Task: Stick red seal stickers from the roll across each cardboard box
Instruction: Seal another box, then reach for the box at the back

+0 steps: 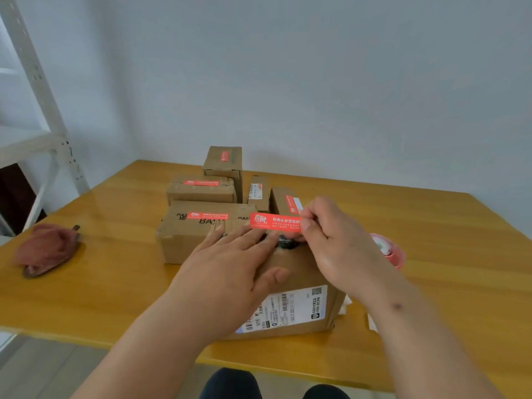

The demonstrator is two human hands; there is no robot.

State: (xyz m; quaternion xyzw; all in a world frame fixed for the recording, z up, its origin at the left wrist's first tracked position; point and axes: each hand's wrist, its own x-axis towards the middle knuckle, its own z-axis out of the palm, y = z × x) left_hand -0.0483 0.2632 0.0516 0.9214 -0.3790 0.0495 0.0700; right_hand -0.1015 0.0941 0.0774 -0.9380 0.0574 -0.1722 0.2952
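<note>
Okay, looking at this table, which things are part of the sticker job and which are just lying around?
Part of the job:
- red seal sticker, pinched in the right hand
- near cardboard box, left hand flat on it
- sticker roll
- five boxes behind, already stickered

Lying about:
- reddish cloth at the table's left
- metal shelving

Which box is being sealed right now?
On the yellow table, go to the cardboard box nearest the camera, under the left hand. Unlike the boxes behind it, it shows a white shipping label but no stuck-down red sticker.
</note>
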